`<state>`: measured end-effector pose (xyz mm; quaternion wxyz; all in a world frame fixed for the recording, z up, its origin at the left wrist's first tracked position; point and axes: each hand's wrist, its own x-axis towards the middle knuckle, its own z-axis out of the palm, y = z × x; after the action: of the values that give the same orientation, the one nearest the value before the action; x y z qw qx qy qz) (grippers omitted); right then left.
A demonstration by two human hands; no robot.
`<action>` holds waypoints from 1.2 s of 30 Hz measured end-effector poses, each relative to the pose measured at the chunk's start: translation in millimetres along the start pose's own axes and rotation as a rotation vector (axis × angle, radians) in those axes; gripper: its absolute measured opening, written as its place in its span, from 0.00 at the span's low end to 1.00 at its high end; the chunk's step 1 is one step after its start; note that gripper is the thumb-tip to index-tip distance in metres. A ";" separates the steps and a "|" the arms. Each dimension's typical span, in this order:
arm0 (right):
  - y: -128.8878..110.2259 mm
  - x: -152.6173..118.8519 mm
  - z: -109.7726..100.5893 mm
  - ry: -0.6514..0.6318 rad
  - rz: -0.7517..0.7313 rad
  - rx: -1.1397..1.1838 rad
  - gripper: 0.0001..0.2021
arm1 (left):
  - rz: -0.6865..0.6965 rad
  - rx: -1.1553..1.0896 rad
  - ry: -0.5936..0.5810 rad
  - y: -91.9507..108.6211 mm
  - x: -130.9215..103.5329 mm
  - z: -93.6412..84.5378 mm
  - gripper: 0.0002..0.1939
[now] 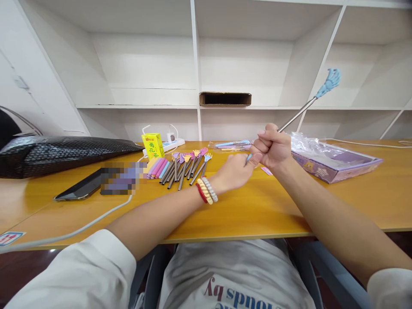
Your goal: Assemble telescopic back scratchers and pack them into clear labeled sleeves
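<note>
Head view: 2 bare hands raised over the desk, close against each other, with 1 long scratcher between them.
Blue scratcher: slants up and to the right out of the right grip, its thin metal rod bare, its blue claw-shaped head at the top end.
Right grip: curled into a fist, pinching the blue scratcher at the lower part of its rod.
Left grip: fingers closed around the scratcher's blue handle, of which a small bit shows by the thumb.
Left wrist: 3 twisted bands, red, cream and grey.
Loose rods: a pile left of the left grip, metal, with purple, yellow, pink and blue claw heads.
Coloured handles: side by side, just left of the loose rods, farther from the left grip.
Yellow drink carton: upright, beyond the handles, in front of a white power strip.
Wrapped scratchers: on the desk beyond the left grip.
Pink slip: lying just below the right grip in the view.
Purple box: right of the right grip, crumpled clear plastic in it.
Black phone: far left of the left grip, beside a pixelated patch.
White cable: crosses the desk left of the left grip.
</note>
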<state>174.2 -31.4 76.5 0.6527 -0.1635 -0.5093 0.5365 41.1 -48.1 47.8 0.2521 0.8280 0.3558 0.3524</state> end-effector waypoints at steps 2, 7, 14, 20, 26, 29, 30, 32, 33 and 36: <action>2.0 3.2 3.8 0.080 -0.033 -0.001 0.28 | 0.033 0.231 0.160 -2.5 0.4 3.2 0.27; 7.2 10.7 5.1 0.214 -0.073 0.008 0.27 | 0.023 0.333 0.204 -7.2 4.8 2.7 0.28; -16.2 13.5 -21.2 0.101 -0.052 -0.071 0.25 | -0.172 -0.221 -0.198 -4.6 6.0 -1.3 0.29; -30.7 22.9 -57.2 0.049 -0.144 -0.054 0.24 | -0.222 -0.206 -0.217 -16.2 -0.9 0.9 0.29; -40.8 31.5 -83.8 0.210 -0.242 -0.016 0.25 | -0.002 0.351 -0.005 -31.6 -5.4 -4.2 0.28; -35.1 33.0 -79.8 0.231 -0.203 -0.006 0.27 | 0.065 0.559 0.118 -41.7 -7.0 -7.0 0.23; -30.7 32.4 -74.2 0.216 -0.175 -0.010 0.27 | 0.096 0.603 0.143 -45.2 -6.8 -7.5 0.22; -20.3 30.1 -59.2 0.158 -0.116 -0.013 0.28 | 0.161 0.646 0.172 -51.7 -5.3 -7.5 0.18; -15.2 28.5 -51.3 0.129 -0.098 -0.014 0.28 | 0.188 0.648 0.180 -54.4 -4.5 -7.4 0.16; -4.2 24.1 -33.8 0.076 -0.058 -0.006 0.29 | 0.232 0.629 0.212 -59.0 -3.2 -7.9 0.15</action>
<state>202.6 -0.7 77.0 0.6863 -0.1708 -0.4905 0.5092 9.2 -12.7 12.0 -0.0953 0.8590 0.3745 0.3359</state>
